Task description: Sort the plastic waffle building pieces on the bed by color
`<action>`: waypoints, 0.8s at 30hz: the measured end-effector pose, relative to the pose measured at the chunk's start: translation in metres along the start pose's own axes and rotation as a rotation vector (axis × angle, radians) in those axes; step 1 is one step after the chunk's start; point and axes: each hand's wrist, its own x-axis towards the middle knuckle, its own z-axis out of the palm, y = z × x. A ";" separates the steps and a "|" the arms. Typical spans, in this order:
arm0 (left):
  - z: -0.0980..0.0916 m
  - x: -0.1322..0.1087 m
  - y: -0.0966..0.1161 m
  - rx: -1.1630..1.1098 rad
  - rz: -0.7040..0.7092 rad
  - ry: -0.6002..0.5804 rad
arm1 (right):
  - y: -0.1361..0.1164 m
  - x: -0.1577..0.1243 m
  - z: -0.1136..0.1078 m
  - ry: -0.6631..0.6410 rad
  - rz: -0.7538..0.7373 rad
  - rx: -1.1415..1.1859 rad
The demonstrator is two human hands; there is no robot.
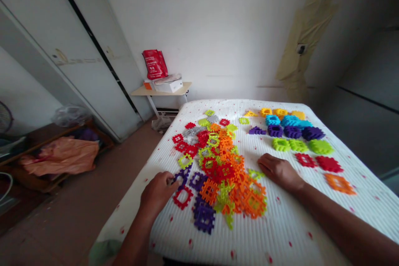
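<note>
While the left hand bends over the near left edge of a loose pile, its fingertips meet a purple piece; thumb and forefinger sit close together at that piece, though I cannot tell whether they pinch it. The right hand is on the opposite side of the pile, palm down at the cloth, its fingers curled and pressed together. I cannot tell whether anything is under them. Just beside its fingertips lies a green piece, at the pile's right edge.

The pile mixes red, orange, green, purple and grey pieces, overlapping at many angles on the white, red-dotted cloth. A red frame lies just below the left hand's fingertips, with purple tiles to its right and nearer the camera. Orange tiles run down the pile's middle and right, and grey pieces lie toward its far left.

Beyond the right hand, pieces are grouped by colour in rows: yellow stacks farthest away, then blue stacks, purple stacks, green stacks, red stacks and, nearest, one orange group. A single green tile lies apart, between the pile and the rows.

Against the wall, a stand bears a red bag and a white box. An orange bag lies at far left.
</note>
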 end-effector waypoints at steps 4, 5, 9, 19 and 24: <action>0.009 0.005 0.000 -0.018 0.006 0.028 | -0.001 0.001 0.001 0.022 0.026 0.025; 0.010 0.006 0.000 -0.039 -0.007 0.041 | -0.001 0.001 0.001 0.032 0.028 0.031; 0.009 0.004 0.004 -0.200 -0.050 0.137 | -0.003 0.001 0.001 0.039 0.041 0.050; 0.010 0.022 0.065 -1.012 0.062 0.002 | -0.009 0.011 -0.004 0.209 0.117 0.204; 0.022 0.035 0.104 -1.190 0.045 -0.124 | -0.039 0.030 -0.018 0.354 0.043 0.312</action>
